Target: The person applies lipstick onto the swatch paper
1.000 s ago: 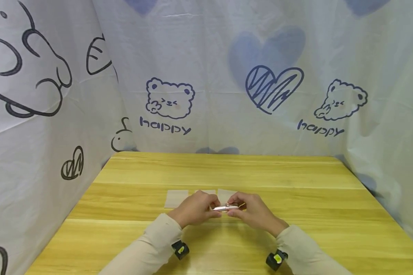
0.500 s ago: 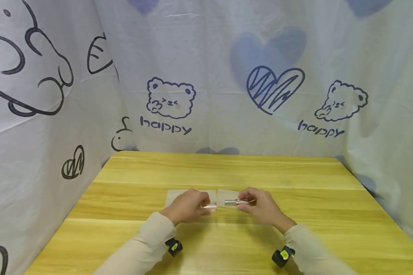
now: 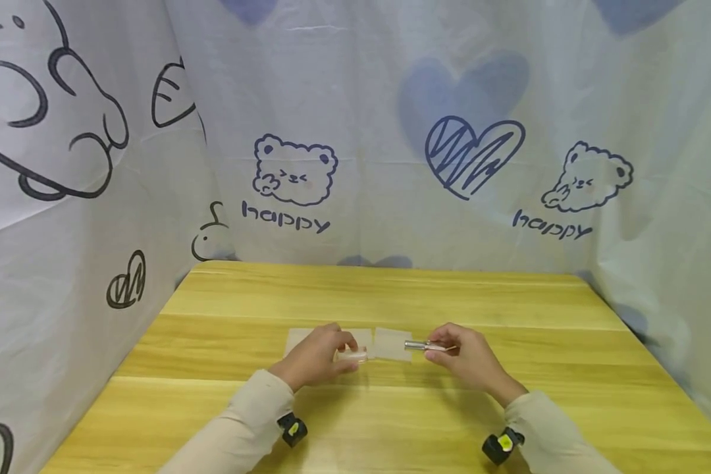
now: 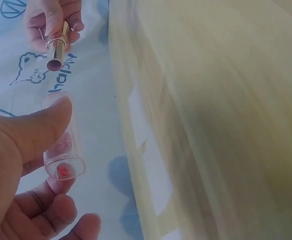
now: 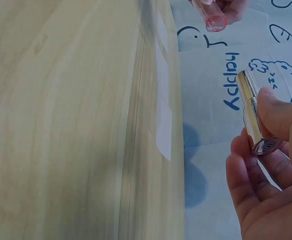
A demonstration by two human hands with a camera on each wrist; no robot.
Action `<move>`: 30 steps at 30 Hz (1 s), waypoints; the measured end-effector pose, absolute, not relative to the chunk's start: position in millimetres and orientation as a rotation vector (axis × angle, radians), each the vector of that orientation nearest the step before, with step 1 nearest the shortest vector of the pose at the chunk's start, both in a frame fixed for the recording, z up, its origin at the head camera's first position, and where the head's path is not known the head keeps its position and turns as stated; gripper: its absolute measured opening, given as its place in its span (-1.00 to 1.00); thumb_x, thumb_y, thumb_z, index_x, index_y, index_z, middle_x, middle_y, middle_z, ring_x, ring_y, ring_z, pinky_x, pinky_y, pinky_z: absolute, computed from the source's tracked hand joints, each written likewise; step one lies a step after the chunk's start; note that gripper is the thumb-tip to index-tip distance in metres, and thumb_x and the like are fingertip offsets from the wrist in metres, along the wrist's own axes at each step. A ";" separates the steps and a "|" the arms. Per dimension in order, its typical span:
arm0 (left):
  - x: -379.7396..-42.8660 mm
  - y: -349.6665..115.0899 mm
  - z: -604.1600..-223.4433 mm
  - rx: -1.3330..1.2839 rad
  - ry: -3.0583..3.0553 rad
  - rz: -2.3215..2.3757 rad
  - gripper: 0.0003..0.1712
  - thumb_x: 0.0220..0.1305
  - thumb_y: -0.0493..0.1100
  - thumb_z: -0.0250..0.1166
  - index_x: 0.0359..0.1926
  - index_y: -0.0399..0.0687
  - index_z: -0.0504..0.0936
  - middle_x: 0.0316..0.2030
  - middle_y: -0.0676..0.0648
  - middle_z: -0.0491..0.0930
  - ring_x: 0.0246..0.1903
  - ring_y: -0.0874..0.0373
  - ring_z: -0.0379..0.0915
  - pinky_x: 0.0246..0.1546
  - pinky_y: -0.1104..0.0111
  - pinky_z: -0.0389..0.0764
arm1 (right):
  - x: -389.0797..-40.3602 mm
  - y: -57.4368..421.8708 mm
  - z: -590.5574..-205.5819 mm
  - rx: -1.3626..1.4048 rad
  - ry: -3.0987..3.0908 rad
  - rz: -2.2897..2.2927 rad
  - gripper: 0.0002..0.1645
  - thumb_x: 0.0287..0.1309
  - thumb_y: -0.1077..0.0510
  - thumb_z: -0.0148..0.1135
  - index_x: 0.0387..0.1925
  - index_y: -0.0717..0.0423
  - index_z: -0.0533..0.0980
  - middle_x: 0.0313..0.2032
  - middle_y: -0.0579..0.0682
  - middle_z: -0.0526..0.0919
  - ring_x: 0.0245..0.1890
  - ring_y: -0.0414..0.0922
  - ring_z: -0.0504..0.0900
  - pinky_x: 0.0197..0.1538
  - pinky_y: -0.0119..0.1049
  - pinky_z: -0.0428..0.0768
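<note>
My left hand (image 3: 315, 355) pinches a clear, pink-tinted lipstick cap (image 4: 74, 145) between thumb and fingers. Small red marking shows at the cap's end in the left wrist view. Across a gap to the right, my right hand (image 3: 473, 359) grips a shiny gold lipstick tube (image 5: 252, 107) near its base, thumb on its side. The tube's bare end points left, towards the cap; in the left wrist view that end looks hollow and dark reddish inside. Both things are held above the wooden table (image 3: 355, 421).
Beneath and behind the hands, a row of pale square sheets lies on the table, among them a right-hand sheet (image 3: 393, 344); the left hand partly covers the others. A white printed curtain (image 3: 379, 197) hangs behind the table and along its sides.
One second ago cap and lipstick tube were together between both hands. They have come apart: the left hand has moved left with the cap, the right hand right with the tube.
</note>
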State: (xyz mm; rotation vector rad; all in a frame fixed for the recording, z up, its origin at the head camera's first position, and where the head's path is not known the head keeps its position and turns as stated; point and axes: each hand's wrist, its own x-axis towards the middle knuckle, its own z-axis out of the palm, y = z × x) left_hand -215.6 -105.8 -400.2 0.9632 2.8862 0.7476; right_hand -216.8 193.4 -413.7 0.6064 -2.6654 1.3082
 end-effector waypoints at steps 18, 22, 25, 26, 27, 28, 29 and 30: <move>-217.8 -97.3 -408.1 1.042 2.860 0.738 -0.76 0.19 -0.10 0.42 -0.17 -0.07 0.61 -0.33 0.02 0.60 -0.29 0.14 0.53 -0.26 0.29 0.56 | -212.3 190.5 -417.6 0.553 -2.658 1.357 -0.82 0.12 0.16 0.41 -0.26 0.09 0.60 -0.34 -0.13 0.66 -0.32 -0.17 0.59 -0.28 -0.29 0.59; -216.6 -96.9 -408.5 1.033 2.834 0.751 -0.75 0.19 -0.12 0.42 -0.20 -0.06 0.55 -0.32 -0.01 0.61 -0.28 0.11 0.56 -0.29 0.31 0.56 | -212.4 191.0 -416.9 0.559 -2.653 1.368 -0.83 0.13 0.15 0.40 -0.25 0.08 0.59 -0.36 -0.13 0.65 -0.35 -0.18 0.59 -0.29 -0.31 0.58; -215.7 -97.0 -409.7 1.007 2.795 0.764 -0.77 0.20 -0.14 0.41 -0.25 -0.06 0.51 -0.33 -0.02 0.61 -0.31 0.13 0.55 -0.34 0.35 0.54 | -212.8 190.8 -417.3 0.568 -2.657 1.360 -0.83 0.13 0.14 0.40 -0.25 0.08 0.59 -0.36 -0.13 0.65 -0.35 -0.19 0.59 -0.29 -0.32 0.59; -215.4 -97.0 -410.1 0.997 2.780 0.768 -0.78 0.21 -0.16 0.41 -0.28 -0.05 0.49 -0.34 -0.01 0.60 -0.33 0.15 0.54 -0.35 0.37 0.54 | -212.9 190.7 -417.6 0.571 -2.661 1.355 -0.82 0.14 0.13 0.40 -0.25 0.09 0.59 -0.36 -0.13 0.65 -0.35 -0.18 0.59 -0.29 -0.32 0.59; -215.0 -97.0 -410.6 0.994 2.769 0.771 -0.78 0.21 -0.17 0.41 -0.30 -0.05 0.48 -0.35 0.00 0.59 -0.35 0.17 0.54 -0.37 0.39 0.53 | -213.0 190.5 -417.8 0.576 -2.667 1.349 -0.83 0.14 0.13 0.39 -0.25 0.09 0.59 -0.35 -0.13 0.66 -0.34 -0.18 0.60 -0.29 -0.33 0.59; -215.0 -96.9 -411.4 0.988 2.764 0.769 -0.78 0.21 -0.18 0.40 -0.33 -0.04 0.47 -0.36 0.02 0.58 -0.37 0.19 0.53 -0.38 0.40 0.53 | -212.9 190.2 -418.0 0.575 -2.672 1.344 -0.83 0.15 0.13 0.39 -0.25 0.09 0.59 -0.35 -0.13 0.66 -0.33 -0.18 0.60 -0.29 -0.33 0.59; -214.8 -96.8 -412.1 0.985 2.757 0.770 -0.78 0.21 -0.19 0.39 -0.35 -0.03 0.46 -0.37 0.04 0.57 -0.38 0.20 0.51 -0.38 0.40 0.53 | -212.7 190.0 -418.0 0.577 -2.673 1.342 -0.83 0.15 0.12 0.38 -0.24 0.08 0.59 -0.34 -0.13 0.66 -0.33 -0.18 0.60 -0.29 -0.33 0.59; -214.6 -96.7 -412.8 0.983 2.754 0.769 -0.78 0.21 -0.20 0.39 -0.37 -0.02 0.45 -0.38 0.06 0.55 -0.39 0.21 0.50 -0.38 0.41 0.52 | -212.7 189.8 -418.3 0.577 -2.675 1.339 -0.83 0.16 0.13 0.38 -0.24 0.08 0.59 -0.34 -0.13 0.66 -0.32 -0.17 0.61 -0.30 -0.33 0.59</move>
